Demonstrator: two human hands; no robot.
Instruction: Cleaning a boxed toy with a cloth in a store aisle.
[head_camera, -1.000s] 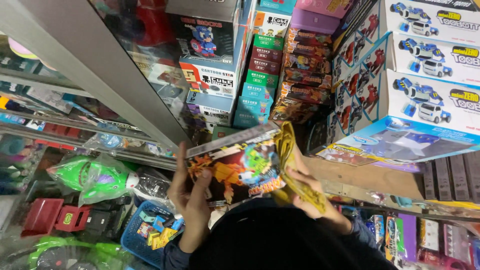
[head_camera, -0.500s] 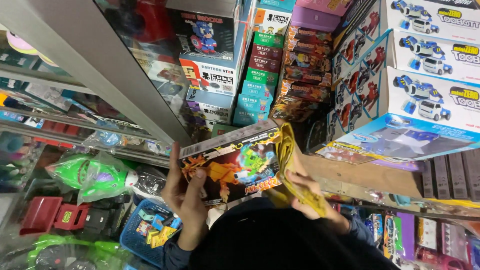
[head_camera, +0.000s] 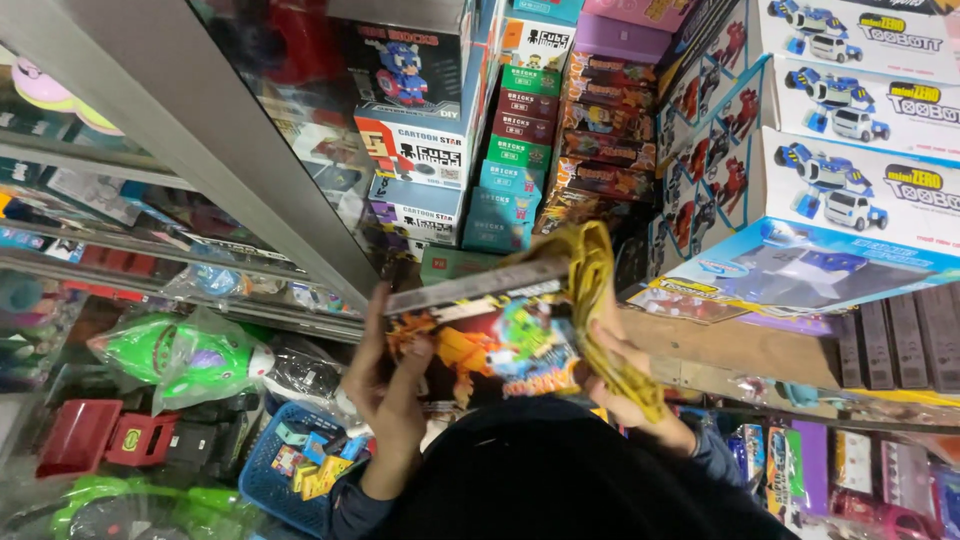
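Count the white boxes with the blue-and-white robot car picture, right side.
3 white robot-car boxes, stacked at upper right: top, middle, bottom. The frame cuts off the stack, so more may be hidden above or to the right.

Dark toy box (head_camera: 490, 345) held; white boxes (head_camera: 860, 180) right.

Wooden shelf (head_camera: 740, 350), stacked robot toy boxes (head_camera: 860, 190), block boxes (head_camera: 520, 180) on it
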